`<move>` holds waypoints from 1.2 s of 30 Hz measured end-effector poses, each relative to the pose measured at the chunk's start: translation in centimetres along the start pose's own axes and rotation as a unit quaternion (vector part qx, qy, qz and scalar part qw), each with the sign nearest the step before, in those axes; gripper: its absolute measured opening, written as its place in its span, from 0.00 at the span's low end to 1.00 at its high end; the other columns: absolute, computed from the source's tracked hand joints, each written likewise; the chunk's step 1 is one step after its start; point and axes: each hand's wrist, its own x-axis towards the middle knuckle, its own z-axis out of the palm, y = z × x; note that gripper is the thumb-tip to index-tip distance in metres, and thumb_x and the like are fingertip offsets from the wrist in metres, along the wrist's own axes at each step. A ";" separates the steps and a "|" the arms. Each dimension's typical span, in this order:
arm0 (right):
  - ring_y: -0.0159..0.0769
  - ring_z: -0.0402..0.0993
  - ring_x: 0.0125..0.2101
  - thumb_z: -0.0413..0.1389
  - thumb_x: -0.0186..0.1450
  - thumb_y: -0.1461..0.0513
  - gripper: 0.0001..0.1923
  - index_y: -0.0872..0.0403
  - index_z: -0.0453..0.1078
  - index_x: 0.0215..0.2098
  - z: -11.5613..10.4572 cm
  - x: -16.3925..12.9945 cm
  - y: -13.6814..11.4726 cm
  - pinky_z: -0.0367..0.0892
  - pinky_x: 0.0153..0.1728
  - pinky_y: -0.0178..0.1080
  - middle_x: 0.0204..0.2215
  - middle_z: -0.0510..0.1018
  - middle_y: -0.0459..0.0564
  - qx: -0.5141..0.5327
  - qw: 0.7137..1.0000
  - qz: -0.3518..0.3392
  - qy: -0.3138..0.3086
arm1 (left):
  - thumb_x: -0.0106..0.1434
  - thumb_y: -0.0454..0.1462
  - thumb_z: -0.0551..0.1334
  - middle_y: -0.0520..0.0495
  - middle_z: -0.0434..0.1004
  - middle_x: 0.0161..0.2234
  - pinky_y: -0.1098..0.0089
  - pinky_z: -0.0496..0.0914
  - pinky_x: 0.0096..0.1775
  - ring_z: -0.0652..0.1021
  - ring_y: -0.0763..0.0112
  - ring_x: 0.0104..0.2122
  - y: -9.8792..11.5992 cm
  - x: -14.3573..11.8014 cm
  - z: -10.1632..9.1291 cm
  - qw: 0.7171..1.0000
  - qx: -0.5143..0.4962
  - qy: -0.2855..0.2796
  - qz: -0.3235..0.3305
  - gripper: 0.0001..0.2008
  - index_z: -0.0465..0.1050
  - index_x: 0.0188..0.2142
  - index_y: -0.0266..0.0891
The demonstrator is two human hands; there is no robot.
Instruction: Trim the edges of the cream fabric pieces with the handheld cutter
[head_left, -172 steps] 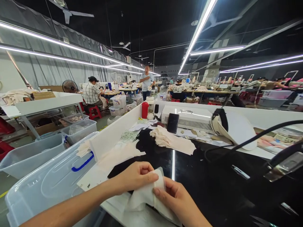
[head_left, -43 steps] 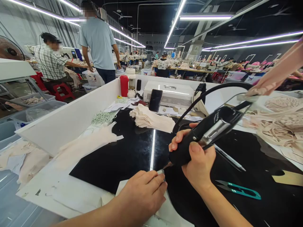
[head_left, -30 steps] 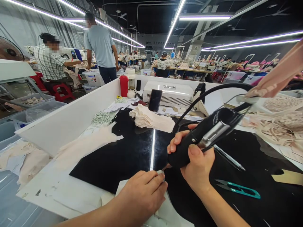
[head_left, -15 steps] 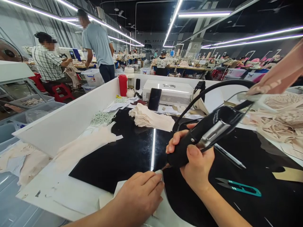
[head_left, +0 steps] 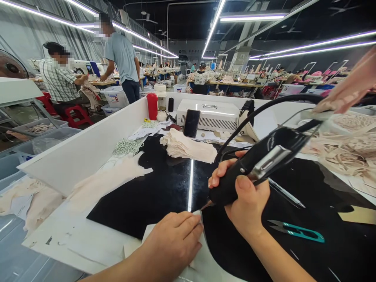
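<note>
My right hand [head_left: 246, 199] is closed around a black corded hand tool [head_left: 258, 160] with a shiny metal lever on its side. The tool's thin coppery tip points down to the left, at the far end of a pale sheet [head_left: 216, 256]. Beside that tip, my left hand [head_left: 176, 243] has its fingers together and curled over the sheet's narrow end, pressing it to the black work surface [head_left: 164, 192]. Whether the sheet is fabric or card I cannot tell. Right of my right hand lie teal thread snips [head_left: 299, 231] and a pen-like metal tool [head_left: 286, 192].
A stack of pale pink fabric pieces [head_left: 189, 147] lies ahead, with a phone [head_left: 192, 122] leaning on a white vented box [head_left: 208, 111]. A black cable [head_left: 264, 103] arches over the right side. Low white walls [head_left: 88, 141] edge the table; other people work beyond.
My right hand and the black tool have shifted slightly to the right, and the tool's tip has moved up a little. The left hand stays almost still on the sheet.
</note>
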 end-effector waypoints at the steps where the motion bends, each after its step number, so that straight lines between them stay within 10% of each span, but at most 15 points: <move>1: 0.32 0.75 0.23 0.69 0.66 0.52 0.21 0.48 0.69 0.51 0.0 0.1 -0.1 0.75 0.23 0.37 0.30 0.78 0.40 0.003 1.000 -0.005 0.005 | 0.80 0.33 0.53 0.42 0.85 0.48 0.65 0.80 0.39 0.83 0.64 0.45 0.0 0.0 0.0 1.000 0.006 0.002 0.003 0.15 0.78 0.50 0.30; 36: 0.32 0.74 0.21 0.65 0.68 0.55 0.16 0.46 0.65 0.49 1.0 -0.9 0.4 0.73 0.24 0.38 0.29 0.77 0.39 -0.027 0.999 0.016 0.002 | 0.80 0.32 0.53 0.41 0.85 0.48 0.64 0.82 0.39 0.84 0.62 0.47 -0.1 -0.1 0.1 1.000 0.020 0.017 0.011 0.15 0.78 0.51 0.28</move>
